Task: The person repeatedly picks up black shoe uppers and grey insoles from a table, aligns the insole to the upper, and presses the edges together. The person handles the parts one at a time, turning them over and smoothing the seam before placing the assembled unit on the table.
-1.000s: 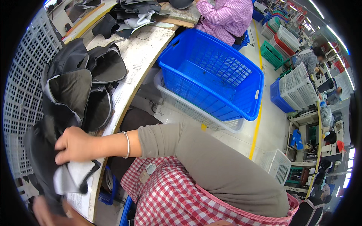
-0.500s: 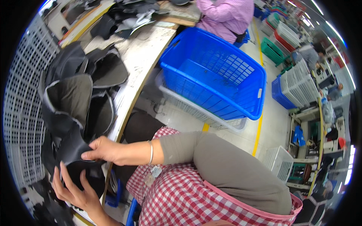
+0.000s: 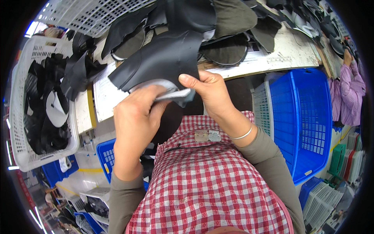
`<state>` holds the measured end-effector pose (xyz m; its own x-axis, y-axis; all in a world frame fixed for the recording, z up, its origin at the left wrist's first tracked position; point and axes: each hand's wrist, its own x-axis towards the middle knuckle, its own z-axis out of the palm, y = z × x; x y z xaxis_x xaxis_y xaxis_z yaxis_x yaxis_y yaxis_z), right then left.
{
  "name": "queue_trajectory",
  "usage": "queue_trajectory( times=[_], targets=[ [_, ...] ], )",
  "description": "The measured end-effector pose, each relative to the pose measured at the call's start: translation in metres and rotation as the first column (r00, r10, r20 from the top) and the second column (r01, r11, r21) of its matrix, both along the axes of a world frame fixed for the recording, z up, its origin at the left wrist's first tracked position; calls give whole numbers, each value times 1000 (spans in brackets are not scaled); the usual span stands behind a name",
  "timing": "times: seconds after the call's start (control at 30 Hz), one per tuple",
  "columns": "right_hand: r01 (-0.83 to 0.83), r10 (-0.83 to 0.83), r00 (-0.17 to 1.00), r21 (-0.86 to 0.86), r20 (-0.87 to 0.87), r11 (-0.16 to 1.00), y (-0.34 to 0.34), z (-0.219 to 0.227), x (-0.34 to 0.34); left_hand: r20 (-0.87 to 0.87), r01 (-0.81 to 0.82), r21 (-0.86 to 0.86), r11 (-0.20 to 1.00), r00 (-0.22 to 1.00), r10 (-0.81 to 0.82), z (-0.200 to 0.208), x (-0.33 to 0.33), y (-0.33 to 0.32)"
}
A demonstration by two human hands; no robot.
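Note:
A black leather boot upper [image 3: 163, 58] is held up in front of me at the table's edge. My right hand [image 3: 212, 89] pinches its near side, thumb on top of the leather. My left hand [image 3: 138, 111] is closed on the upper's near edge, where a light grey folded flap [image 3: 177, 94] sticks out between the hands. The left fingertips are partly hidden and a little blurred. Just beyond, more black uppers with brown-grey linings [image 3: 233, 19] lie on the white worktable [image 3: 272, 60].
On the left stands a white basket [image 3: 21, 152] full of black pieces, with another white basket [image 3: 97, 15] beyond the uppers. A large blue basket [image 3: 290, 156] is at my right. Farther right, a person in a pink checked sleeve [image 3: 352, 89] works at the table.
My view has turned left, so the table now lies ahead. Both hands have lifted the upper off the pile toward me, and the left hand has gone from spread fingers to a grip.

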<state>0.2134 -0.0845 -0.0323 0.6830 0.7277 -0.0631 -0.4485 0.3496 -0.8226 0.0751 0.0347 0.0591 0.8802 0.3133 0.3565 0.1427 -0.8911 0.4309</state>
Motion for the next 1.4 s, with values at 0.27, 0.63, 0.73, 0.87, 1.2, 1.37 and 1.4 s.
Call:
queue_trajectory(
  times=[0.27, 0.63, 0.73, 0.87, 1.2, 1.37, 1.4],
  targets=[
    [-6, 6, 1000, -52, 12, 999, 6, -4, -16, 360, -107, -370, 923, 899, 249, -66, -12, 24],
    [53, -55, 998, -59, -38, 997, -2, -6, -4, 274, 248, -962, 117, 841, 466, -98, 12, -17],
    [38, -42, 996, -42, -77, 998, 0, -7, -1, 245, 372, -902, -220, 860, 447, -108, 14, -21],
    [-33, 34, 999, 25, -40, 999, -6, -13, 3, 11, 213, -854, -474, 919, 395, -99, 15, -19],
    [-99, 129, 972, -157, 194, 983, -17, 19, 21, -3, 14, -842, 539, 1000, -31, -66, -28, 46],
    [-92, 283, 307, -268, 909, 959, -93, 65, 61, -142, 17, -782, 623, 969, -204, -54, -73, 84],
    [-42, 167, 19, -166, 986, 985, -99, 69, 60, -118, -87, -748, 658, 993, -2, -60, -71, 82]
  ],
)
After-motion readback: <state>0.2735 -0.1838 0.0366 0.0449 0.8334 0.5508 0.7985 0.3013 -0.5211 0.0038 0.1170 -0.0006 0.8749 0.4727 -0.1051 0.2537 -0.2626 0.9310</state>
